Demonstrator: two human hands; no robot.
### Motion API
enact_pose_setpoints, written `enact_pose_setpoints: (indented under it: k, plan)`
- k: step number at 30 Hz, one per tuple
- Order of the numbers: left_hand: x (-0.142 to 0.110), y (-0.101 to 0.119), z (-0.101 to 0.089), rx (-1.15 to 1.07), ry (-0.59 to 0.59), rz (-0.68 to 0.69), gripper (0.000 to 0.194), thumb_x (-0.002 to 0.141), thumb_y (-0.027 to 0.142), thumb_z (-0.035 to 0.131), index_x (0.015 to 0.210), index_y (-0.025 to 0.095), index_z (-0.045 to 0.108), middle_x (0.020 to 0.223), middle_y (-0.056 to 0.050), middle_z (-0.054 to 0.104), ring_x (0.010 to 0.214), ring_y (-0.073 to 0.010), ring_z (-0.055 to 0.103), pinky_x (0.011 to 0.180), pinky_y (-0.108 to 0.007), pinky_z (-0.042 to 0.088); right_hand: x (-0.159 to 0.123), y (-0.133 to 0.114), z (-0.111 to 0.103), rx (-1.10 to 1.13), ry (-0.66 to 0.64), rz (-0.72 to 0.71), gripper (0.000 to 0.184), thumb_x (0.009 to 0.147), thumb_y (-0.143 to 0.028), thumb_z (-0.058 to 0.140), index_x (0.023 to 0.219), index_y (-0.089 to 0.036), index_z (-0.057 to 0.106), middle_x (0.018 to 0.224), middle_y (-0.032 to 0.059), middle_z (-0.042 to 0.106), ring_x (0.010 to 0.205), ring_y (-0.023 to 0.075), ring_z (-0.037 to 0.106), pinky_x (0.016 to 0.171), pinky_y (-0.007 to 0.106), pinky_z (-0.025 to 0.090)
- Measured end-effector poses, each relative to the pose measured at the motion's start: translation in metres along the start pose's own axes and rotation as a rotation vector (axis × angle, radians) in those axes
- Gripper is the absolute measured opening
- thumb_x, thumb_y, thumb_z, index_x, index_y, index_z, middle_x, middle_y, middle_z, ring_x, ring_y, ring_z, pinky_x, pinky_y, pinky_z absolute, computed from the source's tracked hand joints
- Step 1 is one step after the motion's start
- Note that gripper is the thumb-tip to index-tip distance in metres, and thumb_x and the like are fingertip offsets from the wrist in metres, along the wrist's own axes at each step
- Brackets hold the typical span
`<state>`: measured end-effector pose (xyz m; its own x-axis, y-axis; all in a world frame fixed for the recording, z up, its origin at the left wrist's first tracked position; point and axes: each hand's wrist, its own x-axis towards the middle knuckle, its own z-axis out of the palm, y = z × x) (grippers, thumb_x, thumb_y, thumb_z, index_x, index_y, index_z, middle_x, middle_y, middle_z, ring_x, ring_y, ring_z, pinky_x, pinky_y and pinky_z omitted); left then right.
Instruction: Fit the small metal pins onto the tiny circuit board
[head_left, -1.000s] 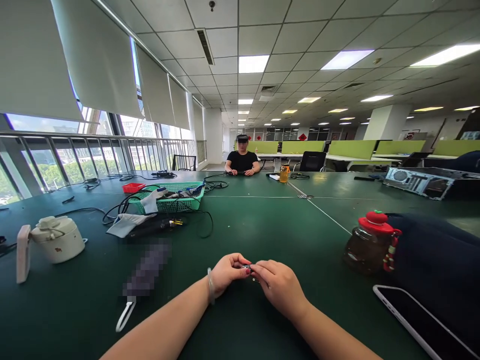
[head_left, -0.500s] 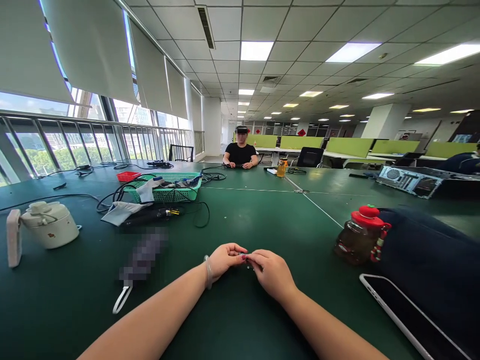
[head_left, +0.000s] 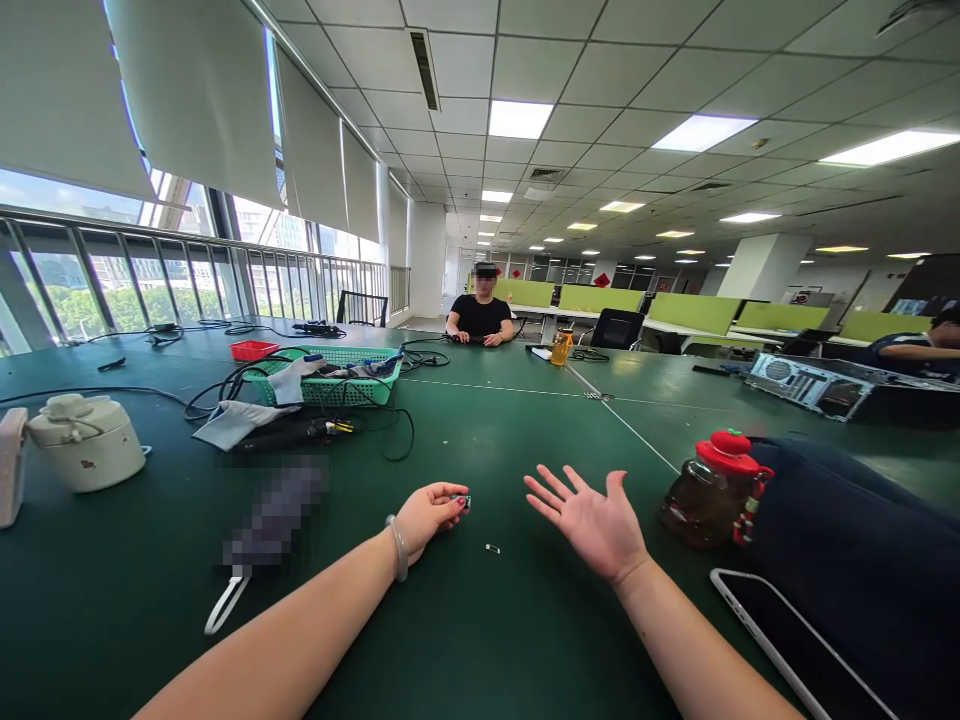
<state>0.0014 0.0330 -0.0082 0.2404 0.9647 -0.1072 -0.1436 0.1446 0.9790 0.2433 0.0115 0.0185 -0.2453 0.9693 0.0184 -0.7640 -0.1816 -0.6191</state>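
Observation:
My left hand [head_left: 430,518], with a bangle at the wrist, pinches a small dark piece with metallic bits [head_left: 466,502] between thumb and fingers; its kind is too small to make out. Palm up and fingers spread, my right hand [head_left: 598,522] is raised over the table and holds nothing. Between the two hands a tiny silvery piece [head_left: 492,549] lies on the green tabletop [head_left: 480,640], apart from both.
Left are a folded umbrella-like item [head_left: 274,515], a cream container [head_left: 86,440] and a green basket [head_left: 337,378] with cables. Right stand a red-lidded bottle [head_left: 712,490], a dark bag [head_left: 855,530] and a tablet [head_left: 772,630]. A person [head_left: 484,310] sits opposite.
My hands have come apart. The right has moved right and turned palm up with spread fingers; the left keeps its small piece. The silvery piece on the table now shows plainly.

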Motion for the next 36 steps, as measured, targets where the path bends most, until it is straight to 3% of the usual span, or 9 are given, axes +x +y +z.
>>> enact_pose_setpoints:
  k: [4,12,27,36]
  plan:
    - [-0.001,0.001,0.001,0.007,-0.004,-0.014,0.036,0.058,0.029,0.073,0.089,0.012,0.062,0.071,-0.004,0.063,0.058,-0.0074,0.05,0.054,-0.02,0.034,0.0,-0.004,-0.007,0.124,0.031,0.022,0.088,0.071,-0.073,0.03,0.134,-0.031,-0.014,0.141,0.0101,0.023,0.121,0.0276,0.037,0.088,0.053,0.039]
    - [-0.001,0.001,0.001,0.014,-0.005,-0.014,0.035,0.06,0.029,0.071,0.09,0.013,0.063,0.073,-0.004,0.063,0.058,-0.0069,0.049,0.056,-0.02,0.035,0.001,0.009,-0.004,0.151,0.005,0.079,0.086,0.071,-0.072,0.032,0.135,-0.034,-0.012,0.142,0.0089,0.02,0.121,0.0297,0.035,0.088,0.054,0.038]
    - [-0.001,0.001,0.002,0.014,-0.015,-0.017,0.033,0.062,0.028,0.07,0.09,0.013,0.064,0.074,-0.005,0.063,0.058,-0.0072,0.05,0.056,-0.02,0.036,-0.001,0.02,-0.002,-0.022,0.061,0.121,0.075,0.079,-0.066,0.022,0.136,-0.028,-0.008,0.139,0.0118,0.028,0.115,0.0252,0.044,0.086,0.049,0.041]
    - [-0.001,0.001,0.002,0.014,-0.037,-0.019,0.034,0.063,0.029,0.069,0.092,0.012,0.063,0.077,-0.006,0.063,0.06,-0.0072,0.05,0.057,-0.02,0.036,0.0,0.02,-0.005,-0.004,0.029,0.118,0.08,0.076,-0.069,0.027,0.136,-0.029,-0.009,0.14,0.0116,0.026,0.113,0.0258,0.046,0.088,0.049,0.04]
